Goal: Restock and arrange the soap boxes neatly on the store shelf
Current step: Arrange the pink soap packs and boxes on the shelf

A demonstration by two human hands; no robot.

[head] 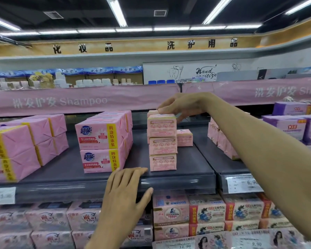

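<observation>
The small pink cardboard soap box (161, 123) sits on top of a stack of like boxes (162, 153) near the front edge of the dark grey shelf (187, 169), right of its middle. We judge it light and stiff, with smooth printed faces that would slide easily over the box below and corners that dent if squeezed. The best hold is across its top, on two opposite side faces. Our right hand (180, 106) reaches in from the right, wrist bent, fingers and thumb curled over the box's top edges and pinching it. Our left hand (126, 191) lies flat and spread on the shelf's front lip, holding nothing.
</observation>
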